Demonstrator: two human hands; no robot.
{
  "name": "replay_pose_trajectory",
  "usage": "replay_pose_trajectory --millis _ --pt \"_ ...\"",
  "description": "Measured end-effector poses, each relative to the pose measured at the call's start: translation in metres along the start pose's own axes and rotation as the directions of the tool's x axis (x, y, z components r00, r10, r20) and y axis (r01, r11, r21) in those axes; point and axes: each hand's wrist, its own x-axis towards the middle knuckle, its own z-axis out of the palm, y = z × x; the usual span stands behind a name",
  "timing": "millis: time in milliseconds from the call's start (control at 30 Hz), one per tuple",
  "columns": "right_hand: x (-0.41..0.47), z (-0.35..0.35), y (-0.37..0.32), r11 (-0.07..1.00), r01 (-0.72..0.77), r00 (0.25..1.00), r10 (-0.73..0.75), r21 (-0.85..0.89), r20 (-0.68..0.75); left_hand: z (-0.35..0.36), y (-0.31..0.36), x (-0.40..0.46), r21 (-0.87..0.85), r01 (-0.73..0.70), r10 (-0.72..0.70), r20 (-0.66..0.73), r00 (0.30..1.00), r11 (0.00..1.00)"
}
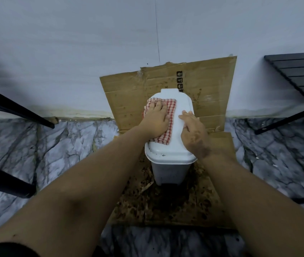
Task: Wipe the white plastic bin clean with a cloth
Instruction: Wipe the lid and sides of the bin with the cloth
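White plastic bin [169, 158] lid — left hand [155, 118] flat, pressing checked cloth [168, 115], right hand [194, 132] spread on lid

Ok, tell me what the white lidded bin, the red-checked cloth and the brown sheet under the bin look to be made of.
White lidded bin: likely plastic, smooth with a slight sheen and moulded rounded rims. Red-checked cloth: woven fabric, matte, draping over the lid's edge under the left hand. Brown sheet: corrugated cardboard, with creased fold lines, torn edges, printed handling symbols and stains.

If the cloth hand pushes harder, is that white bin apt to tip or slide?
Probably tippy: the white bin looks tall, narrow, likely light plastic. The right hand rests on its lid, seemingly steadying it while the left hand presses the checked cloth.
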Motion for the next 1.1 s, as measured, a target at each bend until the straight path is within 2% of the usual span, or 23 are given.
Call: replay_pose_trajectory --millis 67,300,400,533,667,833,1000,1100 --pt "0.000 0.000 0.000 1.000 0.004 1.000 -0.004 0.024 -0.010 0.001 -0.003 0.004 -0.012 -0.005 0.005 -0.017 1.000 1.000" --pt "-0.005 0.001 -0.006 1.000 0.003 1.000 -0.002 0.029 -0.025 0.028 -0.001 -0.053 -0.244 0.049 -0.090 -0.161 0.983 0.968" --pt "-0.006 0.000 -0.007 1.000 0.011 1.000 -0.011 0.013 -0.029 0.039 0.010 -0.079 -0.328 0.049 -0.134 -0.241 0.961 0.944" --pt "-0.006 -0.004 -0.008 1.000 -0.002 1.000 0.002 0.013 0.005 0.049 0.028 -0.103 -0.456 0.103 -0.260 -0.296 0.919 0.884" --pt "-0.005 -0.006 -0.011 0.999 -0.030 0.998 0.029 0.017 0.057 0.072 0.052 -0.125 -0.490 0.150 -0.344 -0.334 0.878 0.859" --pt "-0.007 -0.007 -0.016 0.998 -0.065 0.993 0.063 0.022 0.095 0.091 0.076 -0.138 -0.438 0.161 -0.333 -0.351 0.875 0.884" --pt "-0.007 -0.008 -0.017 0.997 -0.074 0.991 0.075 -0.012 0.109 0.075 0.052 -0.111 -0.151 0.221 -0.260 -0.329 0.908 0.963" --pt "-0.007 -0.007 -0.013 0.999 -0.040 0.995 0.042 -0.023 0.093 0.048 0.023 -0.077 -0.057 0.147 -0.157 -0.227 0.961 0.987"
